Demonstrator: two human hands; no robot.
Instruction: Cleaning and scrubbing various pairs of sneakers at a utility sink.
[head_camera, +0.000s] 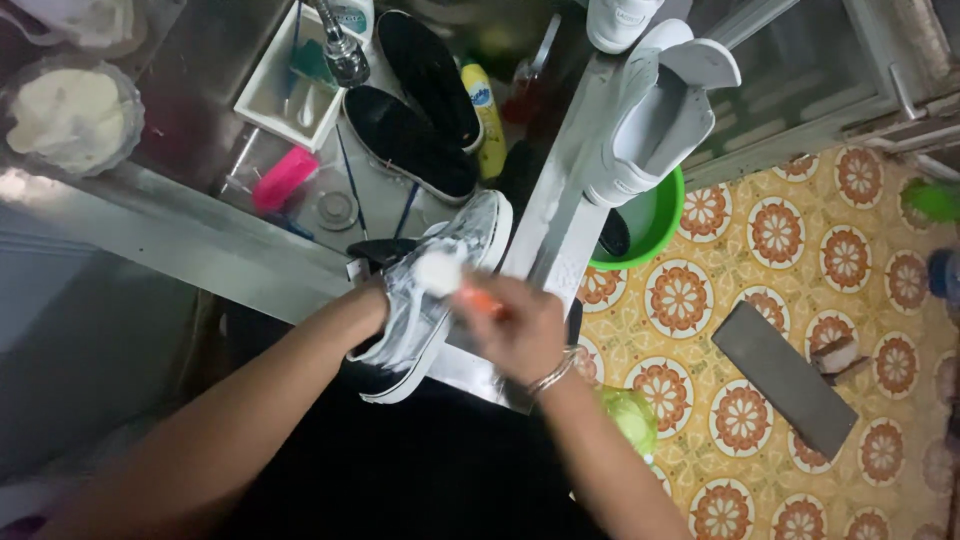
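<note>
Scrubbing was in hand over the sink's front edge: the left hand (372, 300) was tucked inside the soapy shoe (435, 290), its fingers hidden, so their state could not be told. The right hand (520, 330) had its fingers curled tight round an orange-handled brush (450, 278), whose pale foamy head lay on the shoe's upper.

Risks, as judged: the shoe sat half over the metal rim (250, 262), toe toward the basin, heel toward the person; suds could let it slide off the left hand and drop. Foam on the handle could loosen the right grip. Drips past the rim would likely wet the patterned floor tiles (780, 235) and make them slick.

Surroundings: steel sink (200, 90), dim light, a tap (342, 50) above, two dark insoles (412, 140) and a yellow bottle (485, 115) in the basin, a pink brush (283, 178) nearby. A white shoe (655, 115) stood propped above a green basin (655, 225). A dark flat slab (785, 378) lay on the floor.
</note>
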